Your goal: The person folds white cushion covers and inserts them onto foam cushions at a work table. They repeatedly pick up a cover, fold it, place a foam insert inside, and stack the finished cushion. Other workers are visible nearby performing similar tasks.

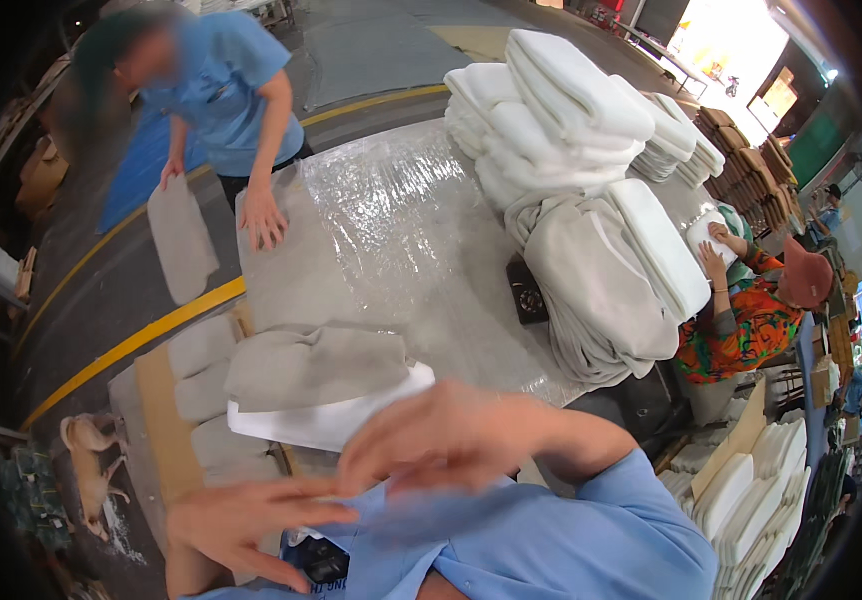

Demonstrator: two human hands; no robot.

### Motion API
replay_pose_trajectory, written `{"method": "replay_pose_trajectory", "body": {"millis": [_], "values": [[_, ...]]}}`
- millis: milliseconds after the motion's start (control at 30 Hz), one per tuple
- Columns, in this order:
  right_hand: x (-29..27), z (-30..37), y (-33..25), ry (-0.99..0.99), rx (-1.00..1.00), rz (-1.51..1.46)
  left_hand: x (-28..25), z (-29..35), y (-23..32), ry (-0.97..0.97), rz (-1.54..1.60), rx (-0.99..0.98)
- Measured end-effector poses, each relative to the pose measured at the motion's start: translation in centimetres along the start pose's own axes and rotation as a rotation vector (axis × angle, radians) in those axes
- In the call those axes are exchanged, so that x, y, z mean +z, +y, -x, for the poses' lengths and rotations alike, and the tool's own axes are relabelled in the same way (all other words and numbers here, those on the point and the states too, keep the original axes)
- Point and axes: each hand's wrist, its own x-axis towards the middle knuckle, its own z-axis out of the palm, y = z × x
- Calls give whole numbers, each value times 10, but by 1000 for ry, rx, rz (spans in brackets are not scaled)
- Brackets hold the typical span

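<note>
My left hand (251,515) is held close to my body, fingers and thumb apart, with nothing in it. My right hand (441,435) is raised in front of my chest, smeared by motion; its fingers bend downward and I cannot make out whether they hold anything. Just beyond my hands, a grey fabric cover (316,368) lies partly over a white pad (326,418) at the near edge of the table. My right hand overlaps the pad's right end in the view; whether it touches the pad cannot be seen.
Clear plastic film covers part of the table (431,290). Tall stacks of white pads (571,110) and a pile of grey covers (601,285) stand to the right, beside a black box (526,292). A co-worker (226,95) holds a grey pad (179,240); another person (751,325) works at right. A dog (91,470) lies at left.
</note>
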Motion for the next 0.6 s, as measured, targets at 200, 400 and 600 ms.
{"method": "replay_pose_trajectory", "body": {"millis": [200, 400, 600], "values": [[16, 126, 139, 425, 821, 312, 20, -7, -39, -65, 45, -43], [43, 189, 157, 125, 928, 471, 9, -14, -58, 99, 392, 139], [3, 234, 168, -185, 1086, 648, 19, -100, -124, 555, 615, -147]]}}
